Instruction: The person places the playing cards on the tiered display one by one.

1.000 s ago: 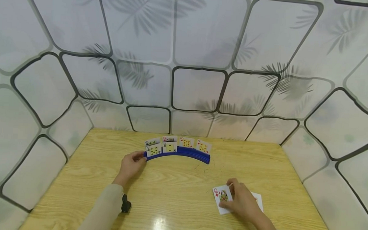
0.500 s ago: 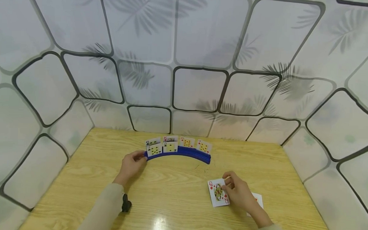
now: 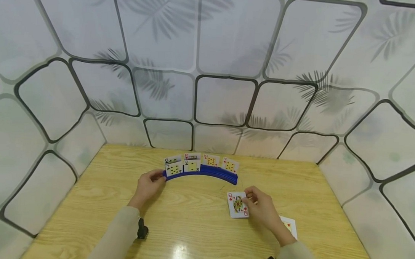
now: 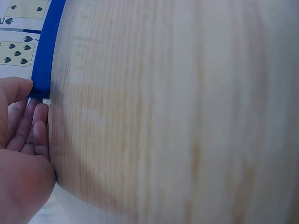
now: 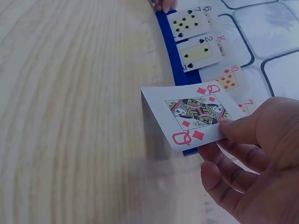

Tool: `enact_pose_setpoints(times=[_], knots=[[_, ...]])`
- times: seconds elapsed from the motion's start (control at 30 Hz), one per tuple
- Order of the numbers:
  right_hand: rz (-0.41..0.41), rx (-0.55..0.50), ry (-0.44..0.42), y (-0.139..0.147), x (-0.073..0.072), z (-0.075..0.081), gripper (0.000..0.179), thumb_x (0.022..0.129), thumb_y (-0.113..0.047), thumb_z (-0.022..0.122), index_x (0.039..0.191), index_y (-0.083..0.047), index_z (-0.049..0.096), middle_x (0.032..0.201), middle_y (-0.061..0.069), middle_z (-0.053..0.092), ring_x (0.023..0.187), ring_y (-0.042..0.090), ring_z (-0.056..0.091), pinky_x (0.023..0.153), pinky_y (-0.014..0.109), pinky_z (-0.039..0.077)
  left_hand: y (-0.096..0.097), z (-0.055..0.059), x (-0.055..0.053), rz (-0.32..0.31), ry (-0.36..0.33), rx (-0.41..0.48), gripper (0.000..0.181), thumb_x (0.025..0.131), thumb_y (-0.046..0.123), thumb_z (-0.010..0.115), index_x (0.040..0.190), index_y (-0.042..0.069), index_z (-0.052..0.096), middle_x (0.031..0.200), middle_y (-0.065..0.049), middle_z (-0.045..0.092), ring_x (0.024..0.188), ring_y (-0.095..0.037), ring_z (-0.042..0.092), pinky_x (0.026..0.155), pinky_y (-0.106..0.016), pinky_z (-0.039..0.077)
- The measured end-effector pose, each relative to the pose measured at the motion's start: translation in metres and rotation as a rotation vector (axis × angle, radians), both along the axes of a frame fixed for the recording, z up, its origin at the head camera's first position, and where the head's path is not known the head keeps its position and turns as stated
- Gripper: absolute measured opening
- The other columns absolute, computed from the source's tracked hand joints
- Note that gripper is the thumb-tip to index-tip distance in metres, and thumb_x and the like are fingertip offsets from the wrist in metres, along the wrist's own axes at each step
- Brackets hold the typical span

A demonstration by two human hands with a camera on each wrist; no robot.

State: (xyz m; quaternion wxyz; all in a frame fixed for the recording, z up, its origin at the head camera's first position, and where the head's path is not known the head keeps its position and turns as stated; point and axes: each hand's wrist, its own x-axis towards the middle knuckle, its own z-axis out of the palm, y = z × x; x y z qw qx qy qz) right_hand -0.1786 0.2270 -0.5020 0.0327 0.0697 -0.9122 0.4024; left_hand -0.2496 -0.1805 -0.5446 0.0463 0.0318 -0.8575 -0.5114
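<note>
My right hand [image 3: 261,207] pinches a queen of diamonds playing card [image 3: 237,205] by its right edge, thumb on its face, in front of the rack's right end. In the right wrist view the queen [image 5: 198,112] overlaps part of the rack. A curved blue card holder [image 3: 209,170] stands at the back of the table. My left hand [image 3: 150,186] grips its left end between thumb and fingers. In the holder's front row are a seven of spades [image 3: 174,169] and a two of spades [image 3: 191,166]. Behind stand a six, a king, a ten of diamonds [image 3: 211,160] and a seven of diamonds [image 3: 230,165].
Another card [image 3: 289,225] lies on the wooden table [image 3: 191,205] at the right, partly hidden by my right forearm. Patterned white panels [image 3: 222,99] rise behind the table and on both sides.
My right hand has lifted the queen away from the card on the table and carried it left and forward, toward the holder. The left hand has stayed at the holder's end.
</note>
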Motion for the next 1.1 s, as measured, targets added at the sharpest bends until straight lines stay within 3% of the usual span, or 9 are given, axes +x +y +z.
enact_pose_setpoints(times=[0.3,0.5,1.1], knots=[[0.044,-0.046,0.071,-0.016,-0.017,0.006,0.010,0.099,-0.004,0.072,0.107,-0.009,0.068,0.093,0.003,0.073,0.085,0.014,0.068,0.075,0.026,0.056,-0.001,0.001,0.001,0.005,-0.011,-0.004,0.033,0.099,0.006,0.069,0.130,-0.006,0.070,0.118,-0.023,0.074,0.107,-0.032,0.069,0.082,-0.019,0.051],[0.023,-0.073,0.120,-0.027,-0.029,0.005,0.010,0.097,-0.002,0.073,0.104,-0.006,0.067,0.094,0.007,0.074,0.089,0.020,0.071,0.076,0.026,0.058,0.000,0.001,0.001,0.005,-0.011,-0.004,0.032,0.099,0.006,0.069,0.130,-0.006,0.070,0.117,-0.023,0.074,0.107,-0.032,0.069,0.083,-0.019,0.051],[0.000,-0.187,0.148,-0.059,-0.057,0.004,0.006,0.100,-0.006,0.071,0.105,-0.005,0.069,0.098,0.010,0.073,0.087,0.016,0.065,0.077,0.024,0.054,-0.001,-0.005,-0.003,0.008,-0.029,0.006,0.034,0.100,0.009,0.068,0.131,-0.003,0.070,0.117,-0.020,0.075,0.105,-0.028,0.068,0.084,-0.023,0.052]])
